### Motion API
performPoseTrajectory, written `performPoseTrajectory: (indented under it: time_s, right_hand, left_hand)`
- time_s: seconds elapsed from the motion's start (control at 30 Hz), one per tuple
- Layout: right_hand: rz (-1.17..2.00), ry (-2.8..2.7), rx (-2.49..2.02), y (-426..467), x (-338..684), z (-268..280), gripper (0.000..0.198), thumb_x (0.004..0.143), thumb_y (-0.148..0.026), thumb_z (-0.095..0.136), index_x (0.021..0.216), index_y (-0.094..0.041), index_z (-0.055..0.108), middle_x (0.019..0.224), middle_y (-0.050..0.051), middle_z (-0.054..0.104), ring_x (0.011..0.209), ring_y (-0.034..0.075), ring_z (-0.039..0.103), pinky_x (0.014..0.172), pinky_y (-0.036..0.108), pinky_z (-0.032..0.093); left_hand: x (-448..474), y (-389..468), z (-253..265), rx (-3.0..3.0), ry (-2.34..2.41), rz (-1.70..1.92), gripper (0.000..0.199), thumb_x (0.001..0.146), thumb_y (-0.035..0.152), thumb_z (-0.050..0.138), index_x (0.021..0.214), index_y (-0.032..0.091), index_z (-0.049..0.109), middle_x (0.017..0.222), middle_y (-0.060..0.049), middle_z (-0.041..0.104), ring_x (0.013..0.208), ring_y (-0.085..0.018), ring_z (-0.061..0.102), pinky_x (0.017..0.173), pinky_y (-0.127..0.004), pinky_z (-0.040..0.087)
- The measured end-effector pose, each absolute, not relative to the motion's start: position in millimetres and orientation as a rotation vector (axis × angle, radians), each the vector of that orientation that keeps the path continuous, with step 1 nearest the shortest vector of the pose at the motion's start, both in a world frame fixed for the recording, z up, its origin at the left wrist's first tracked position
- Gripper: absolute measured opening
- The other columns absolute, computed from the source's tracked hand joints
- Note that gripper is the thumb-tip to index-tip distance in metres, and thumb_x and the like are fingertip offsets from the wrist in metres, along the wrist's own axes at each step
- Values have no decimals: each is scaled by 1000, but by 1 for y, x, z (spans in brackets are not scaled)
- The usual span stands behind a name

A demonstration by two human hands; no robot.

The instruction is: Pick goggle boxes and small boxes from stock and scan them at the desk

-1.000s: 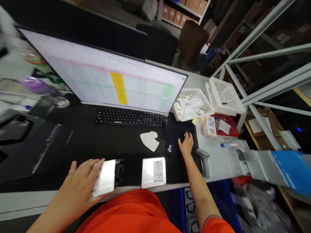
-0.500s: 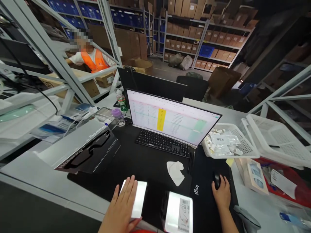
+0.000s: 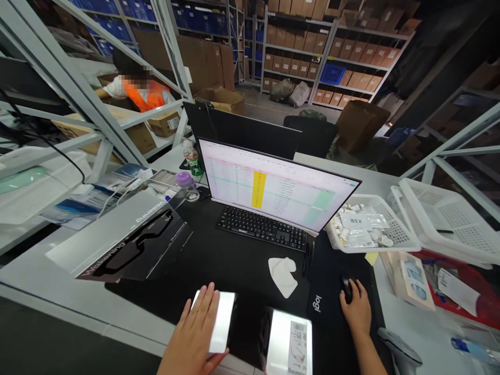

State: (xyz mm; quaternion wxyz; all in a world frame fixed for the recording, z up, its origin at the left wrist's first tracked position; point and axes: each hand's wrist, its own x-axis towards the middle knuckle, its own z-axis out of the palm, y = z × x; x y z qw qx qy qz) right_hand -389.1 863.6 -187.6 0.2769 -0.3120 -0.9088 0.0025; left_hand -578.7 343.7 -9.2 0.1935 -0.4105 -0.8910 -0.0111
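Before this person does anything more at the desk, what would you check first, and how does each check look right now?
1. Left hand flat on the small white box: ok.
2. Right hand on the mouse: ok.
3. Second white box lies label up, apart from both hands: ok.
4. Monitor on, showing a spreadsheet: ok.
5. Spreadsheet text readable: cannot tell.
6. Crumpled white cloth lies clear of the keyboard: ok.
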Motion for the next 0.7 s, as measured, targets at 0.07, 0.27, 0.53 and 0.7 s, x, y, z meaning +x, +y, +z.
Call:
performPoseTrajectory:
  time_s: [0.07,0.27,0.53,0.7]
  right_hand:
    - [3,-2454,-834,863,-389,-187,55,97,-51,45,132,-13,67,143,22,57,122,38,62,94,51,56]
    - [-26,-2450,-872,863,-390,-185,54,98,-49,44,130,-13,68,141,22,58,119,37,62,94,51,56]
    - [11,-2412,-991,859,-394,-178,53,97,-44,44,132,-12,67,142,23,56,124,37,58,102,53,52]
    - [39,-2432,-1030,859,-394,-176,51,97,-42,45,134,-15,66,145,20,54,125,35,57,103,51,51]
  left_hand:
    - [-579,343,-12,-1161,-2506,-16,118,70,44,73,165,1,19,164,-24,42,148,-41,43,117,-52,34]
    - [-583,339,-17,-1187,-2485,-3,115,73,48,72,165,1,21,168,-24,36,150,-41,40,117,-50,35]
    - [-588,331,-27,-1250,-2428,-71,105,87,62,57,165,1,21,166,-25,39,146,-41,46,112,-49,39]
    - [-591,337,-25,-1253,-2412,-183,89,97,54,43,166,3,19,160,-27,47,141,-43,51,108,-52,43]
